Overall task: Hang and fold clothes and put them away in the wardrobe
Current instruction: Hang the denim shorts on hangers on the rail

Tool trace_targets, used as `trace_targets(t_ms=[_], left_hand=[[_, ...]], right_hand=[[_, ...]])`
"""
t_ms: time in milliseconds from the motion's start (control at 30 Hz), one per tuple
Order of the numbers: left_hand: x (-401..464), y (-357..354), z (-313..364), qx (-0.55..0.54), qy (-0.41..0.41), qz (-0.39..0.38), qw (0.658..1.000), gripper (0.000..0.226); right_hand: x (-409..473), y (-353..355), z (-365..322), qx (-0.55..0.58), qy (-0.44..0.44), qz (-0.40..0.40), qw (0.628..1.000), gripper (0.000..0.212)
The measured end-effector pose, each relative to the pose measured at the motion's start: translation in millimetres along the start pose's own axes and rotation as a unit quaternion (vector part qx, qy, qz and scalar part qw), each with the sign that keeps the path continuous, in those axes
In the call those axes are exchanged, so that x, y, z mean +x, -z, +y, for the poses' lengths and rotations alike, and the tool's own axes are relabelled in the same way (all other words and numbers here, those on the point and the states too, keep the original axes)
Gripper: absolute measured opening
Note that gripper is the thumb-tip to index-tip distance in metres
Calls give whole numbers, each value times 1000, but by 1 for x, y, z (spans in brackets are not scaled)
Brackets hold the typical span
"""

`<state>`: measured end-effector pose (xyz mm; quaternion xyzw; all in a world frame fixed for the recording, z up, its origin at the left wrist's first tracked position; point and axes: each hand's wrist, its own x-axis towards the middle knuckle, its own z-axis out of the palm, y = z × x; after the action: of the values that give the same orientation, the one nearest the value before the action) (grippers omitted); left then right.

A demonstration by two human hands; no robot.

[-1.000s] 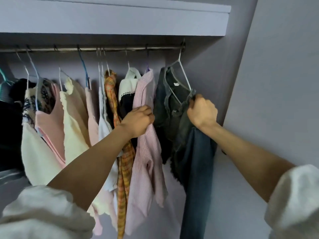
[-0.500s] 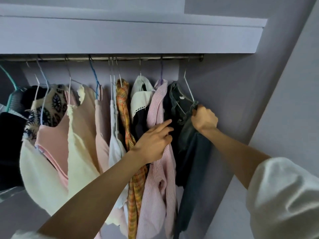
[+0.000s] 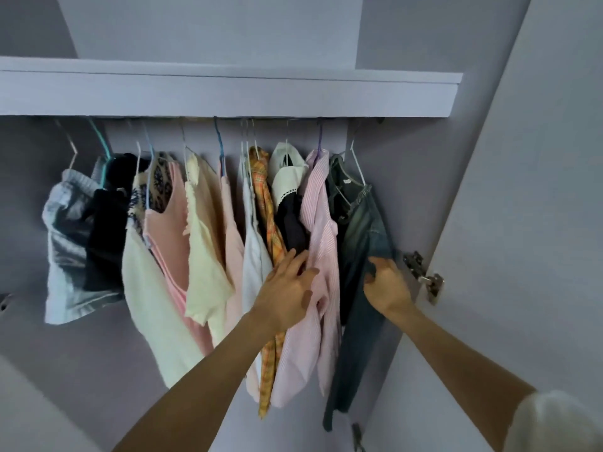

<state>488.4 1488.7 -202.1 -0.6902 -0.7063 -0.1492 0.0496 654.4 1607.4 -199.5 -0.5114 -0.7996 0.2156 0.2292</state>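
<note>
You face a lilac-grey wardrobe interior (image 3: 408,164) under a thick shelf (image 3: 228,99). The open door (image 3: 522,223) stands at its right edge, a metal hinge (image 3: 424,277) fixed there. Lighting is dim.

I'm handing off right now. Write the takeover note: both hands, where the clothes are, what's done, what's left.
Left hand: fingers spread flat against the pink striped shirt, pressing it leftward, not gripping.
Right hand: grips the leg of the jeans partway down.
Jeans hang on a white hanger at the right end of the row, next to the wardrobe door hinge.
Done: jeans and the other garments are hung under the shelf.
Left: let go of the jeans, even out the spacing. Nothing to fold shows in this view; check outside it.
</note>
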Motion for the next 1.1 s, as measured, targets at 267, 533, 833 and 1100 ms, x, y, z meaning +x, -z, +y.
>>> trace_targets(t_ms=[267, 533, 833, 1100], left_hand=[[-156, 12, 6, -75, 244, 20, 967, 40], [-339, 30, 10, -103, 503, 72, 855, 36], [-538, 29, 144, -122, 790, 246, 549, 27], [-666, 52, 256, -54, 882, 325, 336, 27]], right_hand=[[-130, -33, -45, 73, 89, -272, 955, 25], [-227, -118, -113, 86, 233, -450, 858, 26], [-390, -190, -159, 23, 394, -649, 650, 24], [-581, -208, -203, -36, 517, -726, 452, 29]])
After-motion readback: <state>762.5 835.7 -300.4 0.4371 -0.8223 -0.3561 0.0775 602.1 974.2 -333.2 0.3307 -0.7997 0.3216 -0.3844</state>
